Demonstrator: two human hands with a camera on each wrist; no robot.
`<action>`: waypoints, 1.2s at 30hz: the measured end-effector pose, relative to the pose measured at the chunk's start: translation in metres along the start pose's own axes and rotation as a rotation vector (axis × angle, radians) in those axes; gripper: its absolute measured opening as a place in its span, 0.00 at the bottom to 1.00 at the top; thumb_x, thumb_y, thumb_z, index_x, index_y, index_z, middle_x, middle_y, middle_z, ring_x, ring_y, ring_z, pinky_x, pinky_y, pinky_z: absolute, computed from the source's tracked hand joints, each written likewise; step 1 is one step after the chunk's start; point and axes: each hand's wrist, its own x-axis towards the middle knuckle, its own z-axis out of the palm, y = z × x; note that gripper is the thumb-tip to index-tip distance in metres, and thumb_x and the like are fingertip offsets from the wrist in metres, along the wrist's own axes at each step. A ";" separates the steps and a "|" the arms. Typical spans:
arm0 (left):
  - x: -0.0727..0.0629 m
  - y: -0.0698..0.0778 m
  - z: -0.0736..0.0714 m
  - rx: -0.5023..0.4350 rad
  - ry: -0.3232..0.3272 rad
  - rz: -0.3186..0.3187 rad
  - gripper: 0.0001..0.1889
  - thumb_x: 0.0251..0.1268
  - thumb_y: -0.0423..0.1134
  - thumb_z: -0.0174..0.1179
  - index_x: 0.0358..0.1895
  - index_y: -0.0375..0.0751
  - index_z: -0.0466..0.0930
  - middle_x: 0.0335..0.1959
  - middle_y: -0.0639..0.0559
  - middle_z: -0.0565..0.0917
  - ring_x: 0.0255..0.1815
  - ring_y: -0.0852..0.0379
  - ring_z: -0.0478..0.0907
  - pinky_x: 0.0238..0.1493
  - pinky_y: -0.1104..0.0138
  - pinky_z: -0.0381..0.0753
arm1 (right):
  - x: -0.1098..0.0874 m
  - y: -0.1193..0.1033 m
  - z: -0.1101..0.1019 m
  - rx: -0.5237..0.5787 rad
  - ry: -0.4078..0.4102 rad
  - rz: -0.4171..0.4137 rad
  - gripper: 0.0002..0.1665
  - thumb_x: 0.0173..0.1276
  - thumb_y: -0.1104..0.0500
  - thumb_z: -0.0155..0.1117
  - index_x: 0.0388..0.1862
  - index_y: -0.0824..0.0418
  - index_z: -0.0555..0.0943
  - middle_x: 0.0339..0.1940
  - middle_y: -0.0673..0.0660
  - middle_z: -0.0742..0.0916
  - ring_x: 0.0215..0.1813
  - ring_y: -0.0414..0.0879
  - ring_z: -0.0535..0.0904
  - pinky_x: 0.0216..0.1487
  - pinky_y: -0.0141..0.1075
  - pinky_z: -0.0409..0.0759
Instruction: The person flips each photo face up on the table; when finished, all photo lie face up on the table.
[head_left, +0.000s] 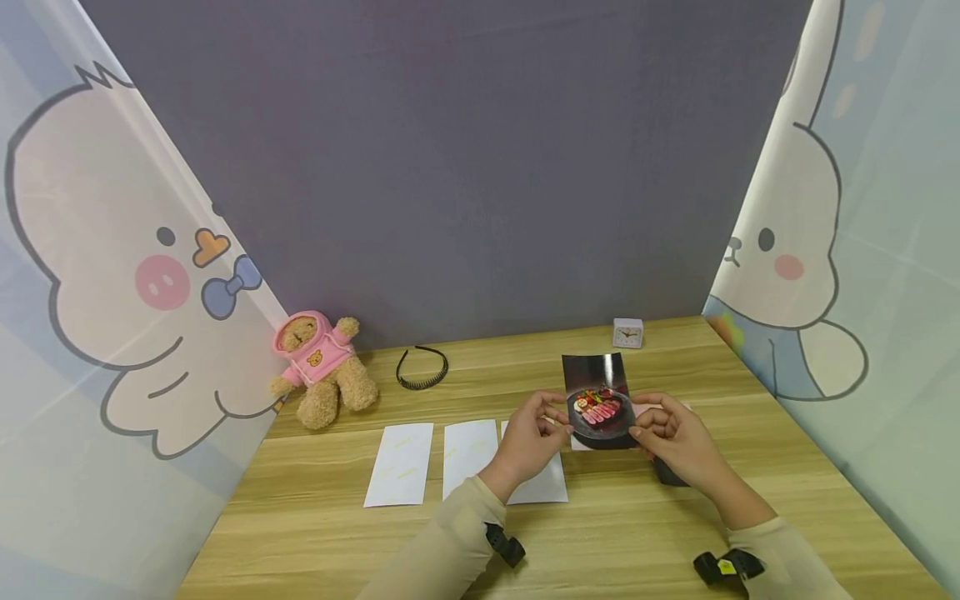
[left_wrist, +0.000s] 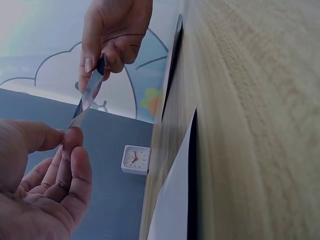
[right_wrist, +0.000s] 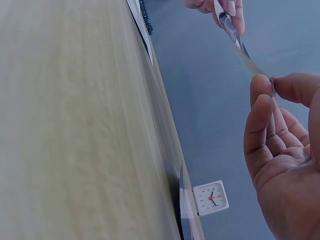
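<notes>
A glossy photo card (head_left: 598, 408) printed with sliced steak on a dark plate is held up above the table between both hands. My left hand (head_left: 531, 442) pinches its left edge between thumb and forefinger. At the opposite edge, my right hand (head_left: 675, 440) pinches it the same way. Seen edge-on in the left wrist view, the photo card (left_wrist: 89, 97) bends slightly and stays off the wood. Beneath and beside the right hand lies another dark card (head_left: 667, 473), mostly covered. White cards (head_left: 400, 464) lie in a row on the left, one partly behind my left hand.
A teddy bear (head_left: 322, 367) in a pink hoodie sits at the table's back left. Beside it lies a black headband (head_left: 422, 383). A small white clock (head_left: 627, 333) stands at the back right. Grey and cartoon-printed walls enclose the wooden table (head_left: 315, 525).
</notes>
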 end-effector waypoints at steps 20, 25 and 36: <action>-0.002 -0.007 0.002 0.087 -0.063 -0.106 0.24 0.68 0.38 0.73 0.65 0.45 0.78 0.37 0.62 0.85 0.29 0.60 0.80 0.29 0.67 0.79 | -0.001 -0.001 0.002 -0.082 -0.048 0.196 0.27 0.74 0.66 0.69 0.67 0.73 0.72 0.37 0.66 0.85 0.28 0.59 0.84 0.26 0.44 0.85; -0.004 -0.007 0.003 0.111 -0.094 -0.149 0.24 0.68 0.37 0.72 0.65 0.43 0.78 0.37 0.61 0.85 0.29 0.61 0.78 0.29 0.68 0.78 | -0.001 -0.003 0.002 -0.116 -0.071 0.229 0.27 0.73 0.66 0.70 0.66 0.74 0.73 0.34 0.64 0.86 0.26 0.56 0.84 0.26 0.43 0.85; -0.006 -0.008 0.008 0.102 -0.159 -0.183 0.28 0.67 0.33 0.72 0.68 0.35 0.76 0.35 0.59 0.86 0.26 0.61 0.81 0.27 0.68 0.82 | -0.001 -0.002 0.001 -0.157 -0.097 0.307 0.27 0.73 0.66 0.70 0.66 0.75 0.73 0.32 0.61 0.86 0.27 0.54 0.84 0.25 0.42 0.84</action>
